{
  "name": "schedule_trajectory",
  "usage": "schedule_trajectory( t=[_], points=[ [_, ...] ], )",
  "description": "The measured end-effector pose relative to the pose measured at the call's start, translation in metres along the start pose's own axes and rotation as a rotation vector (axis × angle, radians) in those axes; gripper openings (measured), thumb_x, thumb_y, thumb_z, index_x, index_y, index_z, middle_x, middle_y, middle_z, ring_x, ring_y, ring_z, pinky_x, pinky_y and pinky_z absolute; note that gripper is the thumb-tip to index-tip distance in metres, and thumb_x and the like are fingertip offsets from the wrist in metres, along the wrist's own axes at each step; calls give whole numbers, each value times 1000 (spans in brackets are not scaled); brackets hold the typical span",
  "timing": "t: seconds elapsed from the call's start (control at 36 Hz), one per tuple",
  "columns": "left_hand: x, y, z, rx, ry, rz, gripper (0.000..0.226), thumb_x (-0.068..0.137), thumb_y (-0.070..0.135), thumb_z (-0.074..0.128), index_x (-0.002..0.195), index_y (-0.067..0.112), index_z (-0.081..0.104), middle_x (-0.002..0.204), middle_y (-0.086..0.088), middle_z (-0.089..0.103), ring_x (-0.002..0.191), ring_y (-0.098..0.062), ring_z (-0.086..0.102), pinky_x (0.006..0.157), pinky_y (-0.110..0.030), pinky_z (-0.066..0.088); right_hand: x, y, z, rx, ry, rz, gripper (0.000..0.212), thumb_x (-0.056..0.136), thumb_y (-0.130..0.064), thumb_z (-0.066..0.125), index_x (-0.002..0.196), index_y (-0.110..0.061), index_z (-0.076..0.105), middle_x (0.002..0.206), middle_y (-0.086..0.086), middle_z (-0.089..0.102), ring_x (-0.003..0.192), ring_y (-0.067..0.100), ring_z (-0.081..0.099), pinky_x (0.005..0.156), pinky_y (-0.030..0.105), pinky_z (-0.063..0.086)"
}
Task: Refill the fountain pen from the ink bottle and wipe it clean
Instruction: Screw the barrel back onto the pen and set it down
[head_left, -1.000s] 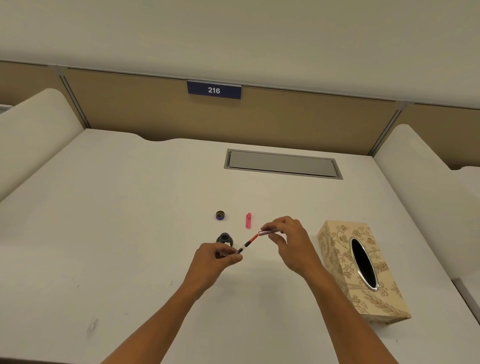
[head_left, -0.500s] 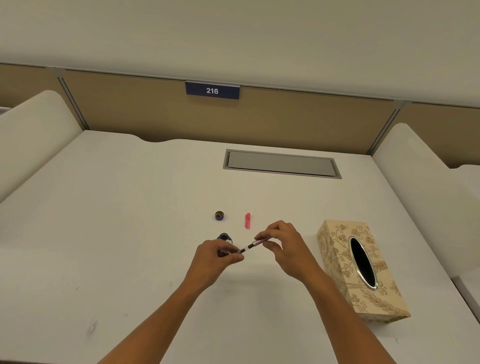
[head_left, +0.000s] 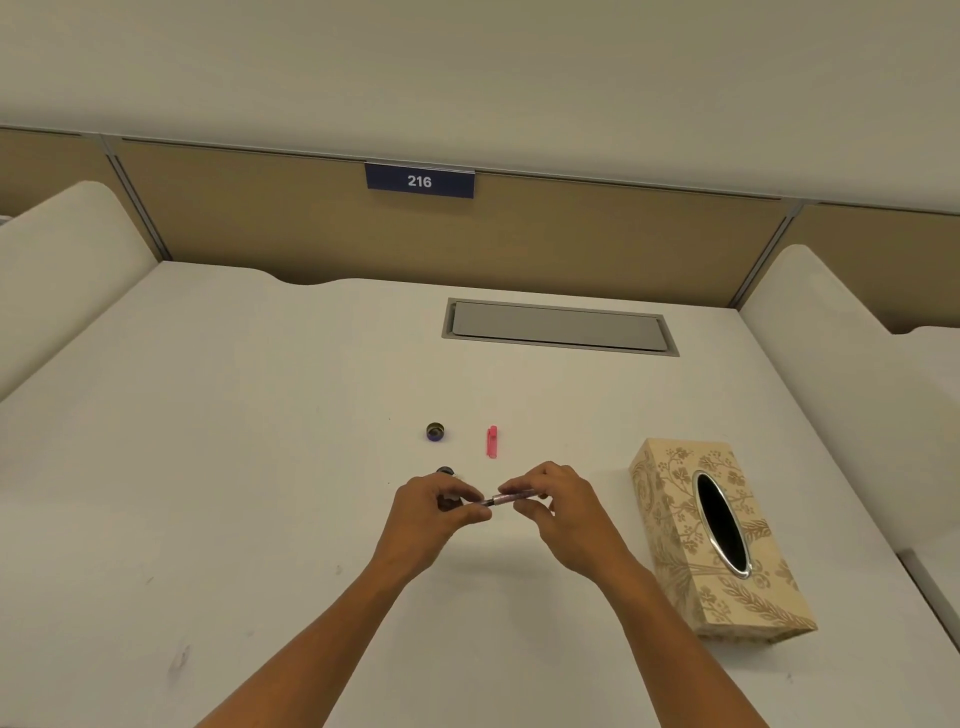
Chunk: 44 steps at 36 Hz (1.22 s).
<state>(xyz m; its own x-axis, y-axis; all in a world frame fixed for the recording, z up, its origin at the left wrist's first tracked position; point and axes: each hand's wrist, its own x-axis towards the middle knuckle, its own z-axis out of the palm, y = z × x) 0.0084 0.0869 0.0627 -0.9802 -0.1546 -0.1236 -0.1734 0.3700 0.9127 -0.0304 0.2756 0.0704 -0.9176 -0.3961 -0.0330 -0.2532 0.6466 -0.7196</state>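
I hold the fountain pen (head_left: 506, 499) level above the white desk, between both hands. My left hand (head_left: 431, 512) pinches its dark front end. My right hand (head_left: 558, 506) pinches the pinkish barrel. The small dark ink bottle (head_left: 445, 472) stands just behind my left hand, mostly hidden by it. Its round cap (head_left: 435, 431) lies farther back on the desk. The pink pen cap (head_left: 492, 441) lies to the right of that.
A patterned tissue box (head_left: 670, 525) with an oval opening lies to the right of my hands. A grey cable hatch (head_left: 558, 327) sits in the desk (head_left: 208, 441) farther back. Partition panels rise at the left, right and rear, with a "216" sign (head_left: 420, 181).
My hands have come closer together and the barrel has slid over the red inner part of the pen, which no longer shows. The pen has tilted to nearly level.
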Motion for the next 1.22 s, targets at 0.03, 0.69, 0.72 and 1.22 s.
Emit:
schedule_trajectory(
  t=[0.03,0.69,0.72,1.22],
  points=[
    [0,0,1,-1,1,7,13,70,24,86,78,27,76,77,3,71,73,-13,65,68,-21,52,0,0,1,1,0,1,23,95,-18,63,111,-33,72,97,-23,57,98,-1,48,77,10,35],
    [2,-5,1,-141,22,-19,13,75,13,81,85,20,76,77,4,73,77,-18,67,74,-27,53,-5,4,5,103,116,33,19,93,-18,64,104,-33,70,98,-22,62,94,-3,52,75,8,39],
    [2,-6,2,-139,31,-22,13,75,13,81,85,20,76,77,4,73,77,-19,67,74,-27,53,-5,4,5,102,115,32,19,93,-18,64,104,-33,70,98,-22,62,95,-3,52,75,8,39],
    [-1,-2,-2,-143,51,-25,6,77,16,80,83,18,78,74,0,72,66,-7,62,63,-14,47,-3,1,6,95,115,15,20,92,-15,66,106,-28,72,96,-22,61,93,-1,53,76,7,39]
  ],
)
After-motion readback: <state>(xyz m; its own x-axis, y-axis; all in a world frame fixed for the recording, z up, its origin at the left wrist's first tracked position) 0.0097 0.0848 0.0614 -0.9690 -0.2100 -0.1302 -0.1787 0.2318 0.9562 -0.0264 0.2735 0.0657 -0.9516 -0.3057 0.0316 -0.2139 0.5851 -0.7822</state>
